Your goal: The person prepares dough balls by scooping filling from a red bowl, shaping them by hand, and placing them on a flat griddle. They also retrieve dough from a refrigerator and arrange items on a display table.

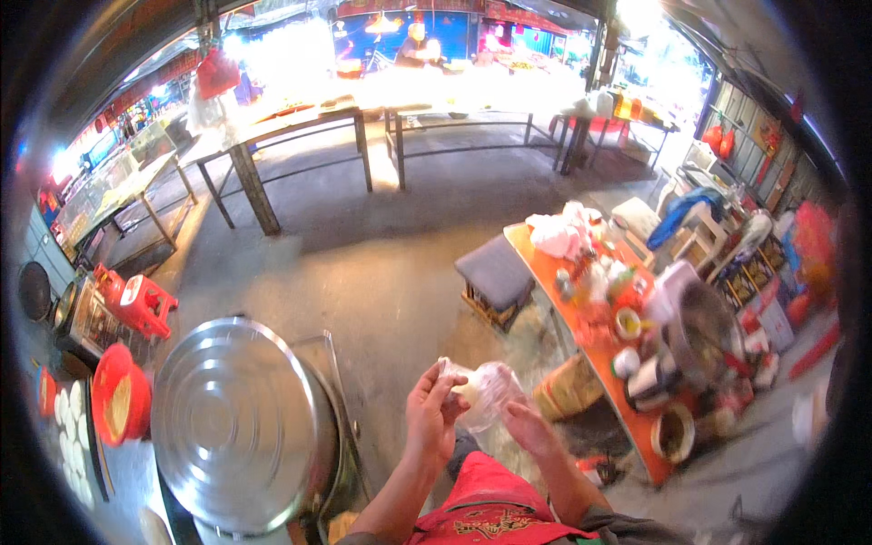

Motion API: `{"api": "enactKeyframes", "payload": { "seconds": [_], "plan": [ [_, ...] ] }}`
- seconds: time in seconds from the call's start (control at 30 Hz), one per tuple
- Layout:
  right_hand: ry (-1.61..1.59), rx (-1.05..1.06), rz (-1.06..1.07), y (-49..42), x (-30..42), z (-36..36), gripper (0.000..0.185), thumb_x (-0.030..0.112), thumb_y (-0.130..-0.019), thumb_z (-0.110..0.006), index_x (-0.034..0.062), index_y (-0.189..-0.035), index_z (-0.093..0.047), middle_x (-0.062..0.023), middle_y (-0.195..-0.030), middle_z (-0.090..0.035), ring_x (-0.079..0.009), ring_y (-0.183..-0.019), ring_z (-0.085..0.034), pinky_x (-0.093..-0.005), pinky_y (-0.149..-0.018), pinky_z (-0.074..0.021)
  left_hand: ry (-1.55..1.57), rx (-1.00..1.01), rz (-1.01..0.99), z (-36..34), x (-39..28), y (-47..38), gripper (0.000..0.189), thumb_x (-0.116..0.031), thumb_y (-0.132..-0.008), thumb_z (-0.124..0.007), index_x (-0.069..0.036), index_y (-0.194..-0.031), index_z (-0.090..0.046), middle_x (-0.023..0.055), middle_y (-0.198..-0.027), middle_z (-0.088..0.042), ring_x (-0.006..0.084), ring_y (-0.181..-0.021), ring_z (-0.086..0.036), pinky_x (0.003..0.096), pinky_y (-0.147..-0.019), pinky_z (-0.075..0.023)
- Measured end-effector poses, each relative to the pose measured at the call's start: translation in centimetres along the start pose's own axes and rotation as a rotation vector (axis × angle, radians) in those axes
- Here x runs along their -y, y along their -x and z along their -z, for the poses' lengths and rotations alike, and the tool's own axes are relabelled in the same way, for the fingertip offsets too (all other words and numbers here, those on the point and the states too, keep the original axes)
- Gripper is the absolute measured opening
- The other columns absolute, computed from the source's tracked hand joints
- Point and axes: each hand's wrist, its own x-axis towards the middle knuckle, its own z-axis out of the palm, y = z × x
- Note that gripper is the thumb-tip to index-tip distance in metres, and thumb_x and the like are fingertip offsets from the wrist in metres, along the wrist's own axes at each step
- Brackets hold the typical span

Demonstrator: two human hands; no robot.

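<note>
Between my two hands is a thin, clear plastic bag (485, 395), held in front of the red apron (504, 501). The fingers of my left hand (436, 402) pinch one side of it near the top. My right hand (526, 422) grips its other side, with those fingers partly hidden by the film. Something pale shows within or behind the plastic; I cannot tell what. To the left of my forearm stands a large round steel pot or steamer with a shiny ringed lid (225, 422).
On the left are a red plastic basin (121, 395), a tray of white dough rounds (71, 436) and a red stool (146, 303). An orange table (630, 436), crowded with bowls and bags, stands right beside a cushioned stool (497, 269). Farther off, a person (414, 49) is behind bright stall tables (306, 119).
</note>
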Motion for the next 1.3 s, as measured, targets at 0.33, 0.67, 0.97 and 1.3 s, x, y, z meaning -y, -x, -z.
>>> {"api": "enactKeyframes", "payload": {
  "seconds": [0.33,0.67,0.97,1.3],
  "plan": [
    [1.433,-0.247,0.155,-45.3,5.7,5.2,0.035,0.032,-0.1,-0.058,-0.0004,-0.098,-0.071,-0.0231,-0.088,-0.067,-0.0411,-0.083,-0.066,-0.0475,-0.074,-0.0518,-0.033,-0.194,-0.1,-3.8,-15.7,-37.0,0.03,-0.004,-0.097,-0.058,0.001,-0.126,-0.055,0.0143,-0.1,-0.07,0.0167,-0.071,-0.065,0.0289,-0.066,-0.0583],
    [0.059,-0.407,-0.104,-87.2,4.5,15.0,0.009,0.005,-0.086,-0.064,-0.0008,-0.082,-0.069,-0.0126,-0.086,-0.071,-0.0239,-0.082,-0.066,-0.0363,-0.081,-0.0517,-0.012,-0.016,0.168,-9.1,-27.9,-78.4,0.063,0.001,-0.098,-0.044,-0.004,-0.156,-0.022,0.0287,-0.138,-0.053,0.0346,-0.116,-0.062,0.0424,-0.1,-0.0514],
    [0.102,-0.135,0.08,-117.9,16.7,22.9,0.045,0.002,-0.082,-0.047,-0.0087,-0.121,-0.066,-0.0205,-0.129,-0.065,-0.0263,-0.108,-0.068,-0.0394,-0.098,-0.052,-0.262,0.313,0.263,-25.9,-34.0,-113.9,0.064,0.005,-0.097,-0.045,-0.008,-0.156,-0.024,0.0166,-0.146,-0.051,0.0276,-0.124,-0.059,0.0376,-0.096,-0.0547],
    [1.438,0.033,0.427,-148.2,33.1,34.8,0.03,0.011,-0.085,-0.073,0.0073,-0.114,-0.068,-0.0157,-0.108,-0.07,-0.0361,-0.098,-0.069,-0.0415,-0.081,-0.0576,-0.456,0.374,0.088,-49.4,-32.1,-145.8,0.072,-0.01,-0.097,-0.066,0.004,-0.153,-0.022,0.0156,-0.115,-0.064,0.0202,-0.101,-0.066,0.0317,-0.087,-0.0549]
  ]
}}
